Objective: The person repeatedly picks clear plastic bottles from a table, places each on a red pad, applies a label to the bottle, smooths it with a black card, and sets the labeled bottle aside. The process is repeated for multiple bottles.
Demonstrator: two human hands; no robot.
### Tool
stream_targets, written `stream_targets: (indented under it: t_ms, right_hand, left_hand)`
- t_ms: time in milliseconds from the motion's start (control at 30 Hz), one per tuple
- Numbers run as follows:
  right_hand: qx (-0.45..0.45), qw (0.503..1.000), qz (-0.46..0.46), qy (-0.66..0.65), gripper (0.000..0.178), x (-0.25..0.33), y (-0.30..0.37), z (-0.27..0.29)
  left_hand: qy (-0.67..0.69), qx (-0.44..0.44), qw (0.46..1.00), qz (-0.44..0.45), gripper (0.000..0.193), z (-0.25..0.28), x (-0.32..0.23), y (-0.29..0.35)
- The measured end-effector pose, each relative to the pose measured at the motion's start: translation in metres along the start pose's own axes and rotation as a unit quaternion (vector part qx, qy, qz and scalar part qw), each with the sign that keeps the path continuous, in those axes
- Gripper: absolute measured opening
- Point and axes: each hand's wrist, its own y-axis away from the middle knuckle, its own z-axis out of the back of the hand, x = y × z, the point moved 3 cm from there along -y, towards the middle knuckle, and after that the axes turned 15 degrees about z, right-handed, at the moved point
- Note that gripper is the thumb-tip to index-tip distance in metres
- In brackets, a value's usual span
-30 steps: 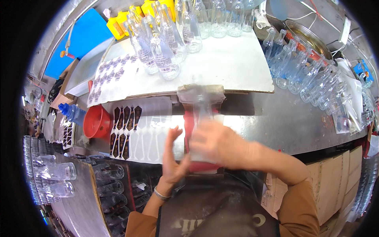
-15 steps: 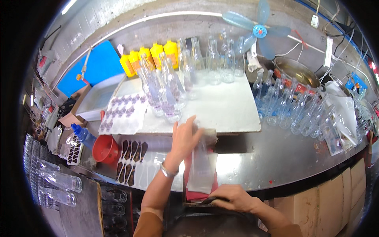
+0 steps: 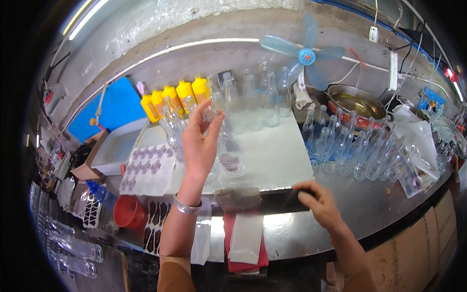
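My left hand (image 3: 200, 143) is raised over the white-topped board, its fingers closed round the neck of a clear glass bottle (image 3: 229, 158). Purple print shows low on that bottle, which leans slightly. Close beside it, other clear bottles (image 3: 174, 131) are partly hidden behind my hand. At the board's front edge is my right hand (image 3: 318, 202), thumb and forefinger apart and nothing visible between them. Below the board, a pale sheet (image 3: 246, 238) lies on a red cloth (image 3: 265, 258). A greyish block (image 3: 237, 199) sits against the front edge.
Several yellow bottles (image 3: 185, 95) line the back, left of more clear bottles (image 3: 272, 104). A blue fan (image 3: 306, 57) stands behind the board (image 3: 277, 155). Many clear bottles (image 3: 345, 151) crowd the right side. A red cup (image 3: 129, 211) and printed sheets (image 3: 148, 165) are at left.
My left hand has moved up and left from the front edge to a bottle and closed on its neck. My right hand has left the dark edge below and risen rightward. The view has shifted.
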Motion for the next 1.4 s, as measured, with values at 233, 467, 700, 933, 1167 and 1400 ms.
stream_targets:
  t_ms: [233, 467, 700, 933, 1167, 1400]
  right_hand:
    - [-0.025, 0.972, 0.154, 0.174, 0.032, -0.041, -0.197, -0.005]
    - [-0.007, 0.843, 0.23, 0.486, 0.047, -0.039, -0.348, -0.04]
    - [-0.039, 0.861, 0.292, 0.415, 0.037, -0.044, -0.285, -0.022]
    - [-0.027, 0.911, 0.292, 0.29, 0.027, 0.079, -0.16, -0.027]
    - [0.018, 0.994, 0.11, -0.003, 0.039, 0.032, -0.087, -0.074]
    - [0.111, 0.984, 0.06, 0.129, 0.045, -0.022, 0.079, -0.117]
  left_hand:
    - [-0.04, -0.059, 0.997, -0.009, 0.044, -0.011, 0.059, -0.031]
    - [-0.057, -0.042, 0.997, -0.012, 0.048, -0.013, 0.059, -0.041]
    - [-0.146, -0.116, 0.976, -0.109, 0.069, -0.014, 0.038, -0.01]
    - [-0.085, 0.071, 0.991, -0.081, 0.084, -0.007, 0.024, 0.094]
    - [0.248, 0.27, 0.875, 0.317, 0.089, -0.006, 0.057, 0.206]
    - [0.144, 0.191, 0.904, 0.354, 0.073, 0.022, 0.114, 0.266]
